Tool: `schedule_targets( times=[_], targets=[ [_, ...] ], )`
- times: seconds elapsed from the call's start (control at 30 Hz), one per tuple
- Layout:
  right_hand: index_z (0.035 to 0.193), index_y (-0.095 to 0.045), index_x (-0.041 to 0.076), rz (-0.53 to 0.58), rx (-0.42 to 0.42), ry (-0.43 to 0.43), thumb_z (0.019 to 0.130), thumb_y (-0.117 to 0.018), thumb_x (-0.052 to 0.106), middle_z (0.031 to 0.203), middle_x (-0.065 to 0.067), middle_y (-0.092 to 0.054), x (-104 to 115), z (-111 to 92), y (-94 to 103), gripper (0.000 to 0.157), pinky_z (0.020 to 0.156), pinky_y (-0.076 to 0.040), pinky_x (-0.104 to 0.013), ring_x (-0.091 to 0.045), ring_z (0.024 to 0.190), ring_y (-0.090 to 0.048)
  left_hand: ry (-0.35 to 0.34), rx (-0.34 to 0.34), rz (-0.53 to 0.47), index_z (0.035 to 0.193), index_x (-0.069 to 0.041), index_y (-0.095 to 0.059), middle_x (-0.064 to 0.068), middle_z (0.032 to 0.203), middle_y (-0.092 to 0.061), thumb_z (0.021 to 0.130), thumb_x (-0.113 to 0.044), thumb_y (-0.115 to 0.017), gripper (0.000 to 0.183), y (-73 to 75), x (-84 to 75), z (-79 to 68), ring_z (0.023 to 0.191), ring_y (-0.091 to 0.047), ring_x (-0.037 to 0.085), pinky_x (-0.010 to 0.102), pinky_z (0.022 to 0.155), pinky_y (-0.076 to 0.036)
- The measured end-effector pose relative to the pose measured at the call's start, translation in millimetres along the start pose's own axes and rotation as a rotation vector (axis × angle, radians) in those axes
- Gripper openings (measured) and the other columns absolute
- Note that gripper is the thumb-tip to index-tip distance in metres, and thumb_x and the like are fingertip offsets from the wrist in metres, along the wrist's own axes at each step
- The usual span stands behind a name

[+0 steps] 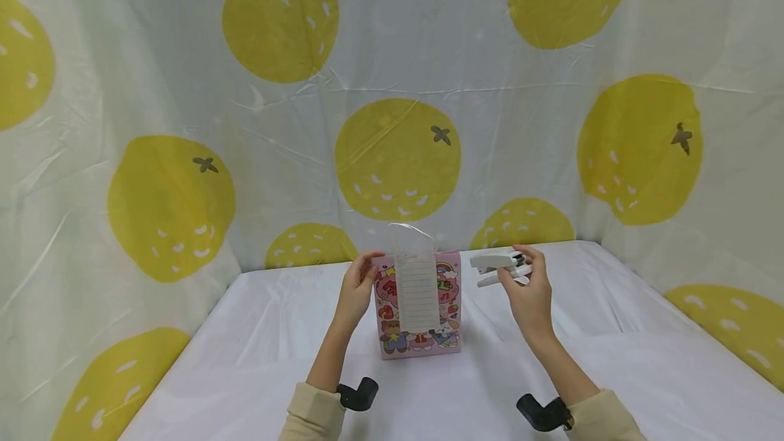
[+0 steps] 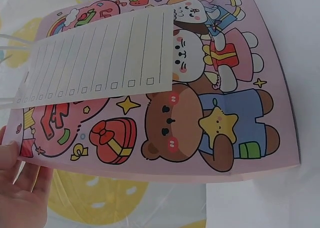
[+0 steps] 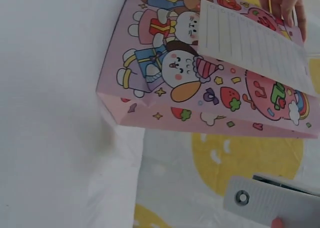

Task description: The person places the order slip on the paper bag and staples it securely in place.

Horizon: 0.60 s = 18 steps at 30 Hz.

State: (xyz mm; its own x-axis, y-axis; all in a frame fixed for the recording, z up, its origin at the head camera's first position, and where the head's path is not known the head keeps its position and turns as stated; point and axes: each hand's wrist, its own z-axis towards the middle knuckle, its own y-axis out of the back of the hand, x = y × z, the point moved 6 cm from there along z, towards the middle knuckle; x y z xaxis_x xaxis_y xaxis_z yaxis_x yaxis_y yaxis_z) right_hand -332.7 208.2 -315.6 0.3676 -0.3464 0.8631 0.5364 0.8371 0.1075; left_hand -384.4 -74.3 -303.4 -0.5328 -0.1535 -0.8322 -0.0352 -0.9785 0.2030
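A pink gift bag (image 1: pixel 422 351) with cartoon animals stands upright on the table. Against its front hangs a lined paper slip (image 1: pixel 418 298) with a column of small checkboxes, partly covering the print. My left hand (image 1: pixel 356 291) pinches the bag's upper left edge, thumb at the front and fingers behind, as the left wrist view also shows. To the right of the bag, my right hand (image 1: pixel 531 298) grips a white stapler (image 1: pixel 490 262), held in the air apart from the bag. In the right wrist view only part of the stapler (image 3: pixel 270 203) shows, at the lower right.
A white cloth covers the table (image 1: pixel 257 346). White cord handles (image 1: pixel 412 226) loop up above the bag. Behind the table hangs a pale curtain (image 1: pixel 392 33) printed with large yellow fruit. Black wrist mounts (image 1: pixel 360 395) sit at both sleeves.
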Motion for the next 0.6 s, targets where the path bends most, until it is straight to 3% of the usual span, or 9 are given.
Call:
schedule_targets(
  times=[0.23, 0.4, 0.5, 0.6],
  targets=[
    [0.123, -0.041, 0.01, -0.087, 0.011, -0.066, 0.085, -0.06, 0.013, 0.11, -0.009, -0.051, -18.6, -10.0, 12.4, 0.042, 0.06, -0.039, -0.011, 0.005, 0.076, -0.045, 0.006, -0.02, 0.015, 0.119, 0.0, -0.05, 0.019, 0.119, -0.055, 0.095, 0.0, -0.039, 0.027, -0.2, 2.2, -0.3, 0.11, -0.052, 0.028, 0.029, 0.092, -0.043],
    [0.122, -0.038, 0.006, -0.158, 0.049, -0.116, 0.085, -0.057, 0.011, 0.114, -0.014, -0.05, -25.1, -14.5, 18.0, 0.042, 0.059, -0.039, -0.018, -0.013, 0.086, -0.049, 0.007, -0.018, -0.004, 0.121, 0.0, -0.048, 0.019, 0.121, -0.053, 0.095, -0.001, -0.036, 0.028, -0.9, 3.0, -1.0, 0.111, -0.051, 0.029, 0.023, 0.09, -0.042],
    [0.122, -0.036, 0.003, -0.209, 0.082, -0.148, 0.084, -0.055, 0.011, 0.117, -0.017, -0.048, -28.9, -17.0, 20.9, 0.042, 0.061, -0.038, -0.022, -0.027, 0.094, -0.05, 0.007, -0.015, -0.021, 0.124, 0.001, -0.045, 0.02, 0.123, -0.051, 0.096, -0.001, -0.035, 0.03, -1.8, 4.4, -1.1, 0.115, -0.049, 0.03, 0.028, 0.095, -0.041],
    [0.121, -0.036, 0.001, -0.26, 0.112, -0.182, 0.084, -0.054, 0.012, 0.117, -0.02, -0.048, -34.3, -20.0, 23.8, 0.043, 0.062, -0.038, -0.026, -0.033, 0.098, -0.051, 0.004, -0.012, -0.056, 0.126, 0.003, -0.042, 0.022, 0.127, -0.048, 0.096, -0.003, -0.034, 0.031, -2.7, 5.5, -1.0, 0.12, -0.046, 0.032, 0.038, 0.101, -0.037]
  ],
)
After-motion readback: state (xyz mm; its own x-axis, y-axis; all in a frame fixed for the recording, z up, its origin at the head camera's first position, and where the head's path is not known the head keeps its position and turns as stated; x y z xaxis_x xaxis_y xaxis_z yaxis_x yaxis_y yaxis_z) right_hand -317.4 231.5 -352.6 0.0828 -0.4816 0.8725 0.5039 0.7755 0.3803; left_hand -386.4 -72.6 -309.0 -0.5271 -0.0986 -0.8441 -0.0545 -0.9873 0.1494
